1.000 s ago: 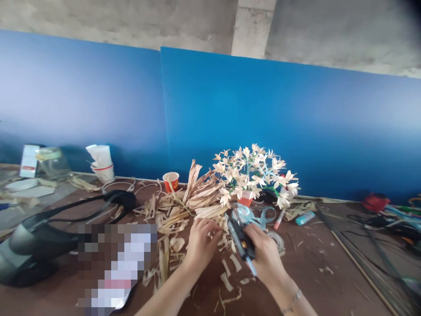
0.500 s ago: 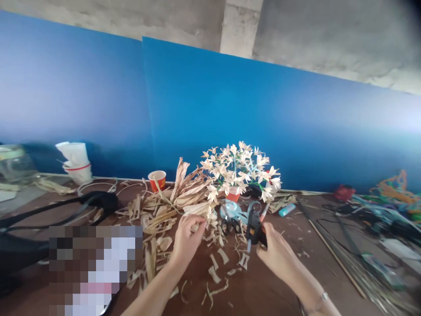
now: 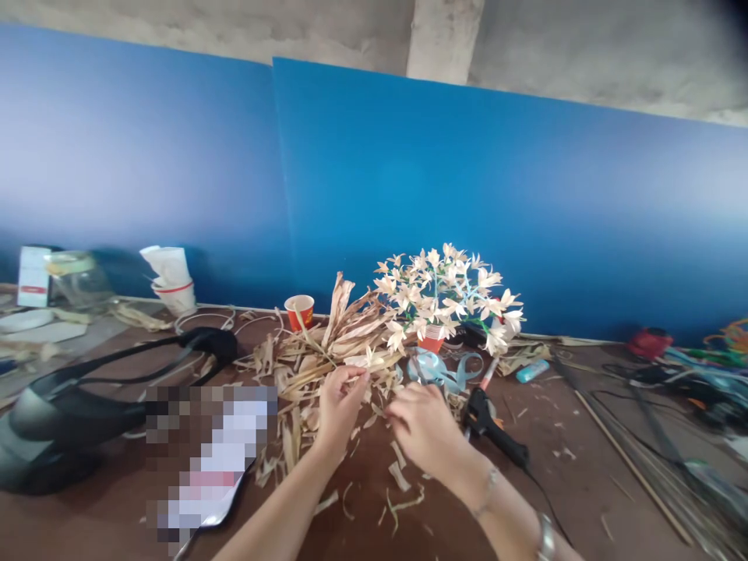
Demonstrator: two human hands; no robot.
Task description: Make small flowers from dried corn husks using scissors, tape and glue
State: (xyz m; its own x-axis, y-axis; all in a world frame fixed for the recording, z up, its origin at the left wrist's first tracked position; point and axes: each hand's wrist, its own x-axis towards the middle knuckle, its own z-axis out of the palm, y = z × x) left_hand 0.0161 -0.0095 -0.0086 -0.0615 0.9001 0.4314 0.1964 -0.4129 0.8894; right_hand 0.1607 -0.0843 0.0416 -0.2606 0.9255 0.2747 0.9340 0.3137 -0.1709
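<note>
My left hand is closed in a pinch, with a small pale husk flower at its fingertips. My right hand is just to the right of it, back upward, fingers curled inward; whatever they hold, if anything, is hidden. A black hot glue gun lies on the table right of my right hand, its cord trailing toward me. Behind both hands, a bunch of pale husk flowers on green and blue stems stands in a red and white cup. Light blue ribbon lies before the cup.
Dry husks and scraps spread around my left hand. A red paper cup stands behind them. At left are a phone and a black strapped object. Thin sticks lie right; a blue panel stands behind.
My right hand has let go of the glue gun, which now lies on the table, and has moved left toward my left hand. The view has swung slightly left.
</note>
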